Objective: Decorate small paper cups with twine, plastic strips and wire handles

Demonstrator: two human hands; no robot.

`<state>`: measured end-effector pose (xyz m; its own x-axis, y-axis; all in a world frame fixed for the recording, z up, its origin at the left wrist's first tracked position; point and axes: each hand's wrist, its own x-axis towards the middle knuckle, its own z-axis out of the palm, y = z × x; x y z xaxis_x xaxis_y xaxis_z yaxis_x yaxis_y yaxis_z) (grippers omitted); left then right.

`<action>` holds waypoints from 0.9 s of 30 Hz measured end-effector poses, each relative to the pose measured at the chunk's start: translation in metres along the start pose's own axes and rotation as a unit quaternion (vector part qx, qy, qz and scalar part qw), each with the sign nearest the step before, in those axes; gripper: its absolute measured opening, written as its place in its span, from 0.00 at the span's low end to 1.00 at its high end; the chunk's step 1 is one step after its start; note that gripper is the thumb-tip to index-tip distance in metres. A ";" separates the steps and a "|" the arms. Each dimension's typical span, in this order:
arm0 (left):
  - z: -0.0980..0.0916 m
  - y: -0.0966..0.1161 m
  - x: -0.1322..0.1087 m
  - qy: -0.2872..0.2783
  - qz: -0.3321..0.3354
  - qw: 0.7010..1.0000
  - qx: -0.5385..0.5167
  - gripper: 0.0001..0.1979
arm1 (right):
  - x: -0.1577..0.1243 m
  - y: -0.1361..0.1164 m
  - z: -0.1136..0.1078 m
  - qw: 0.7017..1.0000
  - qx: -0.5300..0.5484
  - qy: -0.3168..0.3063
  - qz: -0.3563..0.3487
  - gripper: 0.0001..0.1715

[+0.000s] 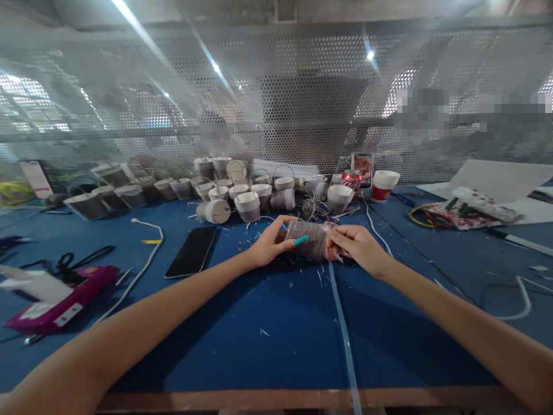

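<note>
Blue table [242,346], far perforated screen [311,92], my left hand [268,245] is gripping a grey cord-wrapped cup [314,237], right hand [359,245] pinching its right end

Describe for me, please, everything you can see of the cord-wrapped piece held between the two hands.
The cord-wrapped piece is roughly cylindrical and greyish brown, its side covered in close turns of what looks like thin cord. It lies sideways over the blue table; whether it touches is unclear. The left hand holds one end; the right hand is at the other, partly hiding it. By that end, a pale strip runs toward the table's near edge.
</note>
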<state>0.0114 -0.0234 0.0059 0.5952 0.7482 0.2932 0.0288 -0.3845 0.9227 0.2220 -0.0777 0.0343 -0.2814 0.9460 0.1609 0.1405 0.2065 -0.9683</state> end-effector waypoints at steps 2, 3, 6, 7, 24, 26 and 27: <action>0.000 0.001 0.000 -0.008 0.002 1.000 -0.001 0.23 | 0.000 0.000 -0.001 1.000 0.002 -0.004 -0.003 0.22; 0.000 0.001 0.000 -0.011 0.003 1.000 -0.002 0.23 | 0.000 0.000 -0.002 1.000 0.000 -0.006 -0.008 0.21; 0.000 0.000 -0.001 -0.018 0.010 1.000 -0.001 0.23 | 0.001 -0.001 -0.005 1.000 -0.018 -0.004 -0.022 0.21; 0.000 0.000 -0.001 -0.020 0.013 1.000 -0.001 0.23 | 0.001 -0.001 -0.005 0.999 -0.026 0.000 -0.027 0.21; -0.003 -0.003 -0.003 -0.053 0.026 0.998 0.003 0.26 | -0.001 0.002 -0.010 0.957 -0.251 0.058 -0.134 0.23; -0.003 -0.002 -0.003 -0.053 0.027 0.998 0.009 0.26 | -0.001 0.002 -0.010 0.953 -0.265 0.058 -0.139 0.23; -0.003 -0.002 -0.003 -0.053 0.029 0.998 0.011 0.25 | -0.001 0.002 -0.010 0.951 -0.269 0.058 -0.141 0.23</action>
<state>0.0074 -0.0238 0.0041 0.6778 0.6634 0.3170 0.0092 -0.4388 0.8985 0.2325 -0.0758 0.0344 -0.2774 0.8491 0.4496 0.5491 0.5241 -0.6510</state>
